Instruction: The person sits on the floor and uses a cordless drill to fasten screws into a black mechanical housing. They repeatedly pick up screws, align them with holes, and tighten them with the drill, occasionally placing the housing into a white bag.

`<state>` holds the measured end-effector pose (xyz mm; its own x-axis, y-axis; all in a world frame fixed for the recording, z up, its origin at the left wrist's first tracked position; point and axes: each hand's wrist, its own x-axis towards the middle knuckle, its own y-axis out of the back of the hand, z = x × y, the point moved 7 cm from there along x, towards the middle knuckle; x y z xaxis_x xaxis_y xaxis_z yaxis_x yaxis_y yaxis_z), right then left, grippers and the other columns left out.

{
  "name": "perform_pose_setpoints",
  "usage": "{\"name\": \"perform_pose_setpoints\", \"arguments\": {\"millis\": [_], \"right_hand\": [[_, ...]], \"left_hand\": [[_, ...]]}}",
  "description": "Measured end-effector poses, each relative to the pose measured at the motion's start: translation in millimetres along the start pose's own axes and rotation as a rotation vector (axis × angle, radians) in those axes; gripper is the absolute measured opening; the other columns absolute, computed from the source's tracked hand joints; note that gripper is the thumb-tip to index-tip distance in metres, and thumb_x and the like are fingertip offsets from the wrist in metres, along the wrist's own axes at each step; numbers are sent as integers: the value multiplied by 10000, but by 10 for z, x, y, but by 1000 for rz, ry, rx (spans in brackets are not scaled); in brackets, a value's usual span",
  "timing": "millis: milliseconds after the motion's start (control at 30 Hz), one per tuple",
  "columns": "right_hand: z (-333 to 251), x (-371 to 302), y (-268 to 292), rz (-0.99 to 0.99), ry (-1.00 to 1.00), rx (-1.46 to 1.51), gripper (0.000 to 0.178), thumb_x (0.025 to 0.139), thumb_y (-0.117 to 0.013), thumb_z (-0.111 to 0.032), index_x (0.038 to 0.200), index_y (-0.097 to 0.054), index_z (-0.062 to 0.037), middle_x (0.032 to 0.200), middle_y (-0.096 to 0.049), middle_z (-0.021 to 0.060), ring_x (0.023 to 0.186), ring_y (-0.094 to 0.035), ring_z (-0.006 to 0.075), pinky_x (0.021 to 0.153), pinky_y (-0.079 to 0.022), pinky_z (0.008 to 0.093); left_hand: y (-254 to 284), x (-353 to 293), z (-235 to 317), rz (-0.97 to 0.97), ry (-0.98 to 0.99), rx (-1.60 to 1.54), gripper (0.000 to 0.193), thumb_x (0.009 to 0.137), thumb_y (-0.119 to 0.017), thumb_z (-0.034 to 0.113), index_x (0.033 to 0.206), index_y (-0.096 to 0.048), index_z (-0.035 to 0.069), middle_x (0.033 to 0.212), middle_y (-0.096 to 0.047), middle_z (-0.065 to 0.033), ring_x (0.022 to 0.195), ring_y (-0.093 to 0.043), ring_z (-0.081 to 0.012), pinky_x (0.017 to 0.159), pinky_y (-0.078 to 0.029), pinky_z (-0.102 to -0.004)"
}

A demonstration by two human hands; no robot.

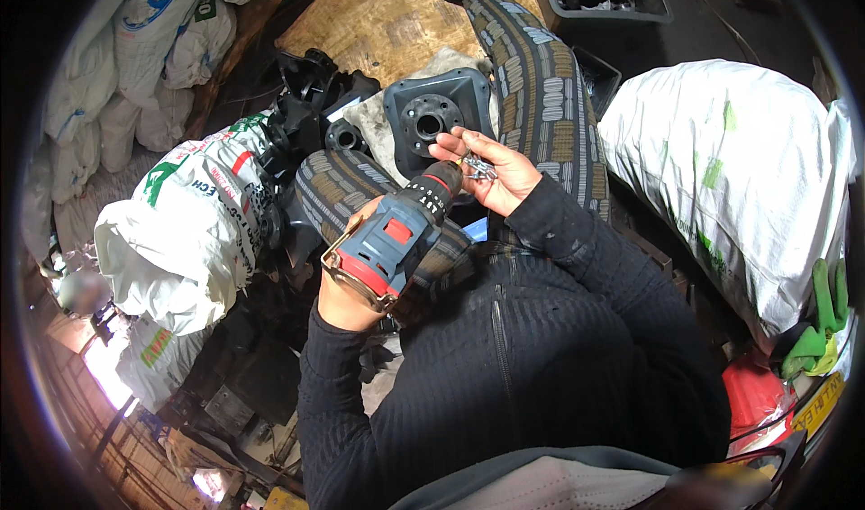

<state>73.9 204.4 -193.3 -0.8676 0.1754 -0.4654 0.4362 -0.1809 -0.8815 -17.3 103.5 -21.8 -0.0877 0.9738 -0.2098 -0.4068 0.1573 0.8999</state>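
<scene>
Over the lap, the left hand (347, 298) is wrapped tight round a cordless drill (396, 235); the right hand (496, 172), cupped half-open, cradles loose screws (478, 169) at the drill's tip. Tilting that palm could spill screws beside the dark metal plate (437, 118).

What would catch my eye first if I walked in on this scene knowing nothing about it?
Most likely the blue and red cordless drill at the centre, gripped by the left hand. Its tip meets the right hand, which cups a few small silvery screws. Just beyond lies a dark grey moulded plastic plate with a round hub between the patterned trouser legs, and a big white woven sack bulges at the right.
</scene>
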Motion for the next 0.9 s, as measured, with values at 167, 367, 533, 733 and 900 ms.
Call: {"name": "perform_pose_setpoints", "arguments": {"millis": [167, 367, 533, 733, 900], "right_hand": [[-9, -17, -13, 56, -43, -121, 286, 992, -513, -223, 1205, -544, -34, 1169, -627, 112, 1116, -607, 223, 850, -543, 315], [27, 123, 175, 56, -92, -206, 315, 996, -507, -279, 1171, -585, -29, 1076, -659, 83, 1012, -643, 185, 845, -547, 314], [-78, 89, 254, 250, -43, -284, 368, 1004, -490, -310, 1199, -573, -9, 862, -597, -7, 746, -585, 76, 618, -515, 215], [-207, 192, 590, 448, 256, -425, 326, 1013, -487, -279, 1239, -572, -60, 667, -374, -87, 505, -327, 10, 445, -301, 187], [-295, 346, 532, 546, 341, -664, 318, 906, -670, -194, 1142, -619, 12, 836, -608, 7, 697, -506, 51, 636, -422, 200]], "left_hand": [[27, 32, -5, -78, -77, 34, 544, 714, -735, 129, 1229, -571, 68, 1127, -653, -96, 974, -667, -255, 883, -521, -332], [20, 75, -91, 27, 231, -324, 717, 640, -792, 145, 1308, -532, 113, 1058, -692, -84, 806, -701, -260, 758, -548, -348], [22, 160, -185, 28, 51, -102, 591, 677, -769, 158, 1237, -586, 105, 1072, -690, -93, 946, -678, -269, 857, -519, -342], [96, 389, -427, 45, 155, -244, 411, 685, -743, 81, 1083, -644, 52, 1031, -675, -123, 980, -651, -314, 891, -503, -383], [94, 641, -546, -14, 195, -225, 384, 717, -740, 53, 1084, -630, 26, 1058, -656, -135, 996, -632, -322, 894, -488, -396]]}}
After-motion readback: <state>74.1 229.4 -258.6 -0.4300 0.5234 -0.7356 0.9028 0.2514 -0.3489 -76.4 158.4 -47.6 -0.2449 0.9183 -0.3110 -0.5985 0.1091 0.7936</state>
